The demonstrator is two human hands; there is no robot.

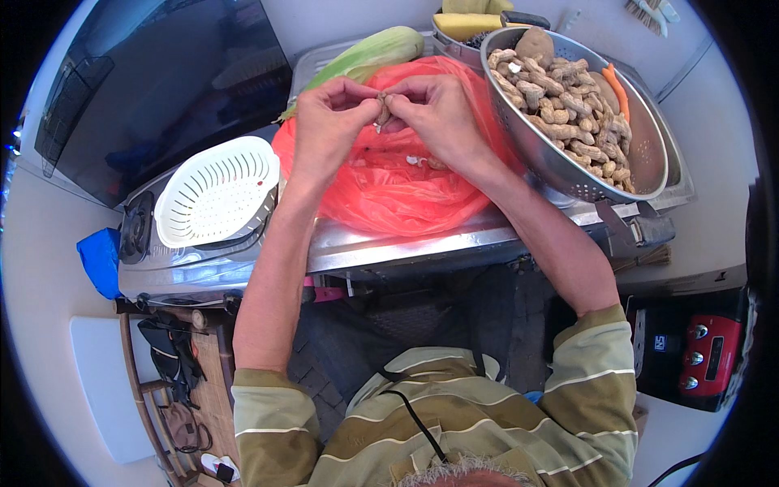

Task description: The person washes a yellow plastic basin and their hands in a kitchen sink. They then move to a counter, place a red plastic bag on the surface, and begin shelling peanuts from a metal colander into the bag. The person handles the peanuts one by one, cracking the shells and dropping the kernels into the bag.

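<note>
Between the fingertips of my left hand point(331, 119) and my right hand point(435, 115) is a peanut in its shell point(383, 111), gripped from both sides. A small white bit shows just under it. Both hands are raised over a crumpled red plastic bag point(389, 201), on which lie a white fragment and a brown shell piece, partly hidden by my right wrist. To the right, a perforated metal colander point(529, 146) holds many unshelled peanuts point(563, 109), a potato point(535, 45) and a carrot point(618, 91). A white plastic basket point(222, 189) with a few small red bits stands left of my forearm.
An ear of corn in its husk point(377, 52) lies behind the bag. Behind the colander, a metal pot point(453, 45) carries a yellow sponge point(465, 25). The basket rests on a gas stove point(182, 268); the steel counter's front edge point(414, 246) runs before me.
</note>
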